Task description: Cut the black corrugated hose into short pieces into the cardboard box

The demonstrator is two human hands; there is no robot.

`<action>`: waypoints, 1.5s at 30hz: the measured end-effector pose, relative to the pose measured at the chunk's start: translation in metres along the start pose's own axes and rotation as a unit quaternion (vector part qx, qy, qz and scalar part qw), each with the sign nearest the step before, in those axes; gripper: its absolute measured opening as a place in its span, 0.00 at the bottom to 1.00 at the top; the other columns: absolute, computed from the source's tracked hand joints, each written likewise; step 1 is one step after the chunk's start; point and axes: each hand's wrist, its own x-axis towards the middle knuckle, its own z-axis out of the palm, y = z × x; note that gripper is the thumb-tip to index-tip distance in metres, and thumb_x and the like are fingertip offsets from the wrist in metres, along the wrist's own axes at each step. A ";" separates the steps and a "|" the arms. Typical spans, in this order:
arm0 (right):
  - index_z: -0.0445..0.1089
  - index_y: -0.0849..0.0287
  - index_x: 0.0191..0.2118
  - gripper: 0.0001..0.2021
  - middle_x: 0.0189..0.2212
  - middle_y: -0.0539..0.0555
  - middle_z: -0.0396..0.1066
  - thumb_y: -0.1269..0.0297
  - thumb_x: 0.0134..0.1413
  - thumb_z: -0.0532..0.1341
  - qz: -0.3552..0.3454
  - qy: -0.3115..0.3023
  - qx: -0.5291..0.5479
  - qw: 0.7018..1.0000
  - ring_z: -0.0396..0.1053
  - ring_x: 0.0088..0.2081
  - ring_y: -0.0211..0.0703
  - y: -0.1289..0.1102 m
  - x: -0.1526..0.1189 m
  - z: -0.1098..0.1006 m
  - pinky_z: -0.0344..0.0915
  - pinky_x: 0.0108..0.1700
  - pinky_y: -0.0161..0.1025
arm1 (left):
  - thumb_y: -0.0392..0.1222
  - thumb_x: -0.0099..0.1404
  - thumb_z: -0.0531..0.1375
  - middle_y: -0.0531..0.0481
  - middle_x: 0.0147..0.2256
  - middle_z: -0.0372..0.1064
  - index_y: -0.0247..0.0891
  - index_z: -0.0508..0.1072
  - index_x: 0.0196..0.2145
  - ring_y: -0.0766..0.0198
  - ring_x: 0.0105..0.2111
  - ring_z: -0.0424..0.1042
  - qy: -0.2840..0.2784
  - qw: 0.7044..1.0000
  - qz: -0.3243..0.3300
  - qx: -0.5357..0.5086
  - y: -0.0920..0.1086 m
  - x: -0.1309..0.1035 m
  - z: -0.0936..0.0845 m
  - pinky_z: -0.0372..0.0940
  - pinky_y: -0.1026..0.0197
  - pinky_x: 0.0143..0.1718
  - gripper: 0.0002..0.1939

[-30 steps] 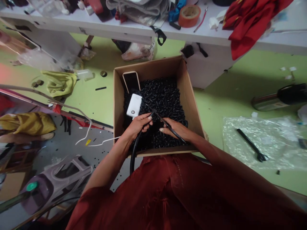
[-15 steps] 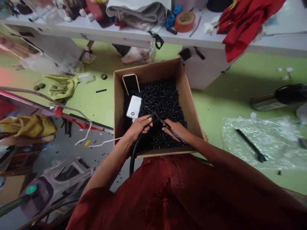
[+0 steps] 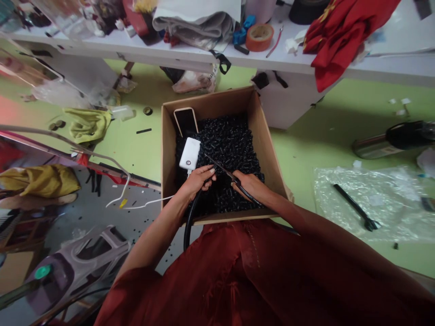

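My left hand (image 3: 201,179) is closed around a black corrugated tube (image 3: 190,217), which runs down over the near edge of the cardboard box (image 3: 275,158). In my right hand (image 3: 249,185) is a pair of dark scissors (image 3: 222,168), their blades pointing up and left beside the tube's end. Whether the blades touch the tube I cannot tell. Below both hands, short black tube pieces (image 3: 227,136) fill the box. Just above my left hand a white power bank (image 3: 190,154) lies on the pieces with a white cable plugged in. A phone (image 3: 186,121) leans in the far left corner.
Beyond the box runs a white table (image 3: 288,61) with orange tape (image 3: 259,37) and red cloth (image 3: 343,40). To the right lie a steel flask (image 3: 384,140) and a clear plastic bag (image 3: 380,194) under a black strip. A purple-grey stool (image 3: 91,253) stands lower left.
The view has shifted slightly. Both hands keep nearly the same place over the box, still holding the tube and the scissors.
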 end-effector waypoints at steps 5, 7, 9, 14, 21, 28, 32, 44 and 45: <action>0.66 0.56 0.42 0.10 0.28 0.55 0.74 0.62 0.58 0.51 0.004 0.000 -0.016 1.000 0.70 0.28 0.45 0.001 0.001 0.002 0.53 0.29 0.35 | 0.40 0.58 0.62 0.54 0.24 0.63 0.32 0.70 0.42 0.78 0.14 0.54 0.012 1.000 0.001 0.015 -0.001 0.000 0.000 0.42 0.72 0.13 0.14; 0.66 0.56 0.42 0.10 0.29 0.56 0.74 0.62 0.59 0.51 0.007 0.002 -0.020 1.000 0.71 0.29 0.45 0.001 0.001 0.003 0.53 0.30 0.35 | 0.40 0.59 0.62 0.54 0.24 0.63 0.32 0.70 0.42 0.77 0.14 0.54 0.017 1.000 0.002 0.019 -0.001 0.000 0.000 0.43 0.72 0.13 0.14; 0.66 0.56 0.42 0.11 0.29 0.56 0.74 0.61 0.59 0.51 0.010 0.005 -0.018 1.000 0.71 0.29 0.46 0.000 0.001 0.004 0.54 0.30 0.35 | 0.40 0.59 0.61 0.54 0.24 0.63 0.32 0.70 0.41 0.77 0.14 0.54 0.019 1.000 0.000 0.017 -0.001 0.001 0.000 0.43 0.72 0.13 0.13; 0.66 0.55 0.42 0.10 0.30 0.54 0.74 0.60 0.58 0.53 0.025 0.023 0.012 0.999 0.72 0.31 0.45 -0.003 0.002 0.002 0.57 0.32 0.35 | 0.36 0.62 0.54 0.51 0.26 0.67 0.30 0.68 0.44 0.76 0.14 0.55 -0.015 0.999 -0.018 -0.022 0.002 0.001 -0.001 0.44 0.71 0.12 0.12; 0.65 0.55 0.34 0.05 0.26 0.51 0.70 0.61 0.55 0.54 0.005 0.095 0.169 0.981 0.70 0.29 0.42 0.003 0.004 0.002 0.60 0.33 0.35 | 0.38 0.59 0.61 0.47 0.32 0.72 0.31 0.67 0.49 0.72 0.19 0.63 -0.054 0.993 0.027 -0.100 0.009 -0.007 -0.002 0.54 0.68 0.15 0.20; 0.64 0.55 0.35 0.07 0.18 0.45 0.62 0.58 0.53 0.55 0.021 0.107 0.294 0.949 0.62 0.20 0.37 0.008 0.004 0.001 0.59 0.26 0.34 | 0.38 0.55 0.65 0.44 0.36 0.75 0.30 0.71 0.41 0.73 0.21 0.66 -0.009 0.992 0.053 -0.111 0.014 -0.008 -0.008 0.58 0.67 0.20 0.16; 0.64 0.55 0.35 0.09 0.18 0.44 0.60 0.57 0.53 0.56 0.043 0.101 0.327 0.939 0.61 0.19 0.36 0.008 0.001 -0.002 0.59 0.23 0.32 | 0.39 0.53 0.66 0.48 0.32 0.74 0.32 0.70 0.43 0.73 0.21 0.65 0.014 0.988 0.082 -0.127 0.018 -0.011 -0.008 0.57 0.67 0.20 0.20; 0.62 0.55 0.36 0.10 0.18 0.43 0.58 0.54 0.52 0.56 0.063 0.105 0.401 0.908 0.57 0.17 0.33 0.007 0.003 -0.007 0.57 0.17 0.30 | 0.38 0.59 0.62 0.57 0.20 0.61 0.36 0.65 0.47 0.73 0.17 0.60 0.031 0.991 0.122 -0.055 0.040 -0.011 0.002 0.54 0.69 0.18 0.18; 0.62 0.55 0.36 0.10 0.18 0.43 0.58 0.55 0.52 0.56 0.063 0.106 0.395 0.910 0.57 0.16 0.33 0.008 0.003 -0.006 0.58 0.17 0.30 | 0.38 0.59 0.61 0.58 0.19 0.59 0.36 0.66 0.46 0.74 0.16 0.59 0.020 0.991 0.117 -0.057 0.042 -0.011 0.005 0.52 0.70 0.17 0.16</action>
